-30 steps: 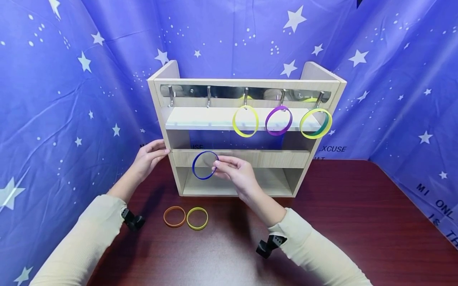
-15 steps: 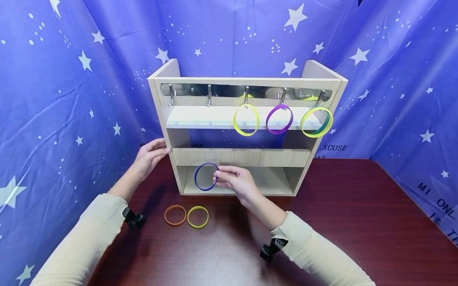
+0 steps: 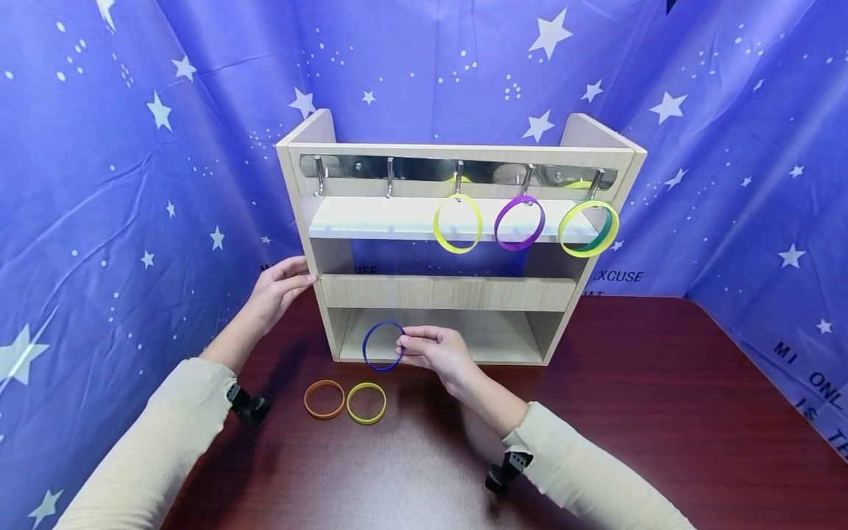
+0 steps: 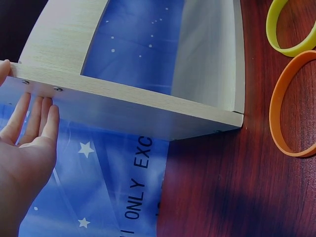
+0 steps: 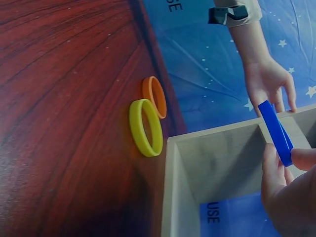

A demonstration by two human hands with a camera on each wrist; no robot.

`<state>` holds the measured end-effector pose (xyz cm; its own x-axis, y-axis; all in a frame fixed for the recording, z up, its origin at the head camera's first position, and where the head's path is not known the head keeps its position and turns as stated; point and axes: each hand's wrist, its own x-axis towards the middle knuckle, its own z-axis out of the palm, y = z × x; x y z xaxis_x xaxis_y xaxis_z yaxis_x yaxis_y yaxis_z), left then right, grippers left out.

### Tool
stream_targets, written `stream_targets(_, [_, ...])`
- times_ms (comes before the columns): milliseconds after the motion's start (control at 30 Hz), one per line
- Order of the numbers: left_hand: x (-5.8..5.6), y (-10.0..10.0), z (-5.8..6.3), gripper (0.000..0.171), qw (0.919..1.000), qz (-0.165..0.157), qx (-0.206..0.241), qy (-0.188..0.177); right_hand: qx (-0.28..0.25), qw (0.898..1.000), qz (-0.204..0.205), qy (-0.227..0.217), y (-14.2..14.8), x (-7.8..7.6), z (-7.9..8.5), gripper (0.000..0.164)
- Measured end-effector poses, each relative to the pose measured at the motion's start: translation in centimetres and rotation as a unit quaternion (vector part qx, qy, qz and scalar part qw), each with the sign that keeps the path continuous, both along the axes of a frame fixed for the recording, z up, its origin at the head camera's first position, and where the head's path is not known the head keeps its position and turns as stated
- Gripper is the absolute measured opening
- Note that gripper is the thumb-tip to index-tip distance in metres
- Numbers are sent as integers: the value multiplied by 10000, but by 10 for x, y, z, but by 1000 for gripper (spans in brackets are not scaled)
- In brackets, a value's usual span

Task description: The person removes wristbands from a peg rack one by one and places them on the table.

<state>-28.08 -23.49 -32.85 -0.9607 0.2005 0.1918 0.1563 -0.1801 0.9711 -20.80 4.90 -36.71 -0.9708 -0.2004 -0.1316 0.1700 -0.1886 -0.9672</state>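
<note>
My right hand (image 3: 442, 357) pinches a blue silicone wristband (image 5: 276, 133) by its right side, between thumb and fingers. The band hangs in front of the shelf's lowest compartment, low over the table. At the left side panel of the wooden shelf (image 3: 450, 292), my left hand (image 3: 274, 294) touches the wood with extended fingers (image 4: 34, 121) on the outer face and the thumb near the front edge. An orange wristband (image 3: 324, 400) and a yellow wristband (image 3: 366, 403) lie side by side on the table, just nearer than the blue one.
A metal hook strip (image 3: 424, 169) runs across the shelf's top front. From its hooks hang a yellow wristband (image 3: 437, 232), a purple wristband (image 3: 542, 221), and yellow and green wristbands (image 3: 563, 239) at the right. The two left hooks are bare. Starry blue cloth (image 3: 424, 66) surrounds the dark red table (image 3: 636, 383).
My right hand has lowered the blue wristband from in front of the middle board to the lowest compartment's front edge. The left hand has stayed at the side panel.
</note>
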Motion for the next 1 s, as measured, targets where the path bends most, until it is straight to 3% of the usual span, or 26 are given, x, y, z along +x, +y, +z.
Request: stream_targets(1000, [-1, 0, 0, 26, 10000, -15, 82, 25, 455, 9972, 122, -579, 17, 6, -44, 38])
